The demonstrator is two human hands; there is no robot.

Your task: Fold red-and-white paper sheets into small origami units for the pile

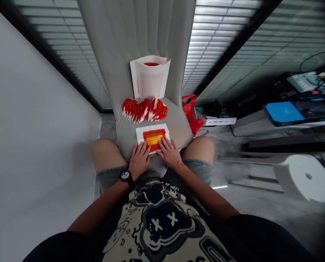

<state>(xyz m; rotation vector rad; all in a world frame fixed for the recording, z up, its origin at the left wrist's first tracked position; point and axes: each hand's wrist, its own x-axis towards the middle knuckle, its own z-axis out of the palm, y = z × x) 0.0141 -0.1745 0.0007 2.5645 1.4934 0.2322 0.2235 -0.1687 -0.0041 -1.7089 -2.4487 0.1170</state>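
White sheet: the white sheet [139, 134] is lying on the front part of the grey chair seat [178, 122], between the person's knees, with a red and yellow panel [154, 138] showing on its middle.
Left hand: the left hand [139, 159] is pressing down with its fingers stretched out, touching the sheet's lower left part and the panel's edge; it is gripping nothing.
Right hand: the right hand [171, 154] is also lying spread, its fingers touching the sheet's right side and the panel's right edge, without clenching on anything.
Packet row: red and white packets [142, 110] are lying overlapped in a fanned row just beyond the sheet; whether anything is filling them, I cannot tell.
White pouch: the white pouch [152, 83] is standing behind the row, leaning towards the chair's backrest [111, 43]; its mouth is gaping at the top and red is showing inside, either lining or contents.
Red bag: a red plastic bag [191, 115] is sitting beside the chair on the right, its contents staying hidden.
Wrist: a black watch [125, 176] is circling the left wrist.
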